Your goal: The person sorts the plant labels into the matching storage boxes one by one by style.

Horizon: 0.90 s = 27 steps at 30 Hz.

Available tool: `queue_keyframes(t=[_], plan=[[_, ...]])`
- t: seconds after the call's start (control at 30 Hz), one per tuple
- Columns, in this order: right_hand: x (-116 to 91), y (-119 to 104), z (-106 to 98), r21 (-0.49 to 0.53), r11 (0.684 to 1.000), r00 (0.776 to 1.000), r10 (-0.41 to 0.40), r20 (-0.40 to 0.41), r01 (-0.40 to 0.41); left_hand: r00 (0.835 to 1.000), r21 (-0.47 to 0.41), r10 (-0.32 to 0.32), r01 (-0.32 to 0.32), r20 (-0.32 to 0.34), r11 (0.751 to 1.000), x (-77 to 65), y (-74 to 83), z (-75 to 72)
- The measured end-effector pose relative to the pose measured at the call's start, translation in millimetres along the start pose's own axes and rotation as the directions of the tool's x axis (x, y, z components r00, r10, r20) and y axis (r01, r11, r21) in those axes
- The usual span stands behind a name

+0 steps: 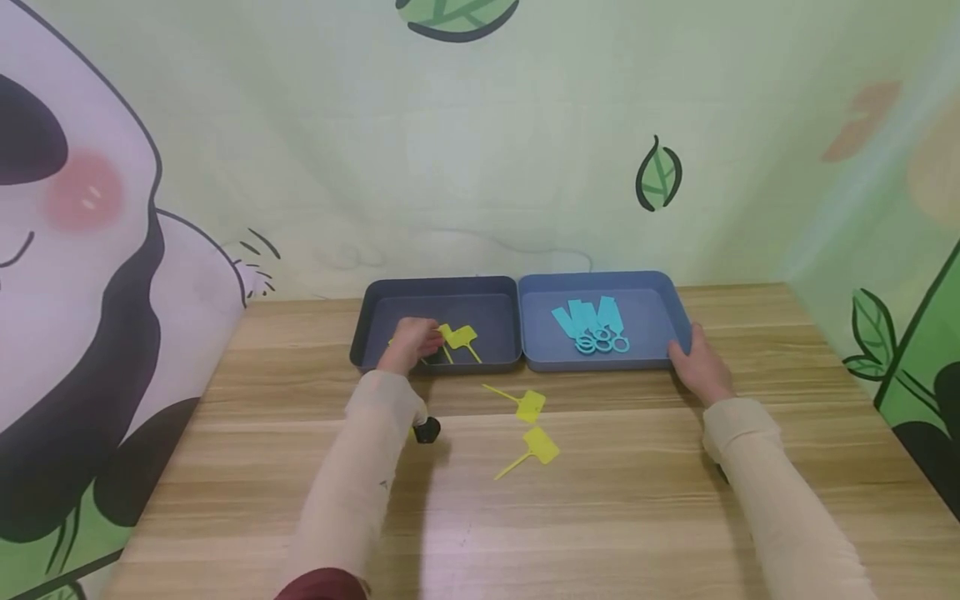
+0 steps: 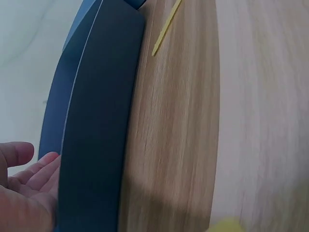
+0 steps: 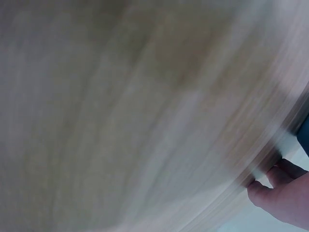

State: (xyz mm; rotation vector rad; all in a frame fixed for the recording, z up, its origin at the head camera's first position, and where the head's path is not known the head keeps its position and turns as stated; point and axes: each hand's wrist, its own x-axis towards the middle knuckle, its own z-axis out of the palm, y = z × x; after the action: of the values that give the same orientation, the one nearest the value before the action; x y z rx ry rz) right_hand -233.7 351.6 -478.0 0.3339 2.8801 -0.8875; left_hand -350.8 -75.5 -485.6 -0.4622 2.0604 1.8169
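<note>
My left hand [image 1: 411,343] reaches over the front wall into the dark tray [image 1: 390,293], beside several yellow tags [image 1: 463,337] with thin stems. In the left wrist view its thumb [image 2: 18,153] stands apart from the fingers, and nothing shows between them. At the right end of the blue tray [image 1: 652,292], my right hand [image 1: 703,367] is by the outer wall, its thumb at the rim. Several turquoise tags [image 1: 592,321] with ring ends lie in that blue tray. Two yellow tags, one nearer the trays [image 1: 531,406] and one closer to me [image 1: 542,446], lie on the table.
Both trays stand side by side at the back of the wooden table [image 1: 622,500], near a printed cloth backdrop [image 1: 525,150]. A black rounded object [image 1: 427,430] sits under the left cuff, with a bit of yellow next to it. The right wrist view is blurred.
</note>
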Motion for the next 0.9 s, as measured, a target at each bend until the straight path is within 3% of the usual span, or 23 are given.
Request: queue_keyframes(t=[0.03, 0.07, 0.17, 0.3, 0.43, 0.6, 0.7, 0.9], plan=[[-0.3, -0.4, -0.2, -0.001, 1.0, 1.0, -0.002, -0.001, 0.002, 1.0, 0.022, 0.008, -0.008, 0.004, 1.0, -3.6, 2.0, -0.5], [-0.7, -0.8, -0.4, -0.002, 1.0, 1.0, -0.004, -0.001, 0.004, 1.0, 0.066, -0.018, 0.02, -0.018, 0.998, -19.0, 11.1, 1.9], [-1.6, -1.7, -1.2, -0.002, 1.0, 1.0, -0.006, -0.003, 0.006, 1.0, 0.133, 0.027, -0.028, 0.011, 0.991, -44.3, 24.1, 0.8], [-2.7, -2.8, -2.2, -0.002, 1.0, 1.0, -0.006, -0.003, 0.006, 0.991, 0.176, 0.083, -0.1, 0.104, 0.979, -73.3, 36.8, -3.5], [-3.3, -3.0, -2.4, -0.002, 1.0, 1.0, -0.006, 0.005, 0.006, 0.984, 0.207, 0.082, -0.114, 0.157, 0.972, -82.7, 37.0, -8.9], [-2.7, -2.0, -1.6, -0.001, 1.0, 1.0, -0.005, 0.008, 0.005, 0.978, 0.26, 0.089, -0.137, 0.187, 0.956, -78.5, 25.6, -18.9], [-2.1, -1.7, -1.0, -0.003, 1.0, 1.0, -0.003, 0.009, 0.003, 0.965, 0.336, 0.113, -0.19, 0.236, 0.922, -77.8, 17.7, -25.6], [-1.0, -1.3, -0.4, -0.012, 1.0, 1.0, 0.002, 0.014, -0.002, 0.909, 0.498, 0.128, -0.331, 0.397, 0.801, -88.9, 4.8, -38.7]])
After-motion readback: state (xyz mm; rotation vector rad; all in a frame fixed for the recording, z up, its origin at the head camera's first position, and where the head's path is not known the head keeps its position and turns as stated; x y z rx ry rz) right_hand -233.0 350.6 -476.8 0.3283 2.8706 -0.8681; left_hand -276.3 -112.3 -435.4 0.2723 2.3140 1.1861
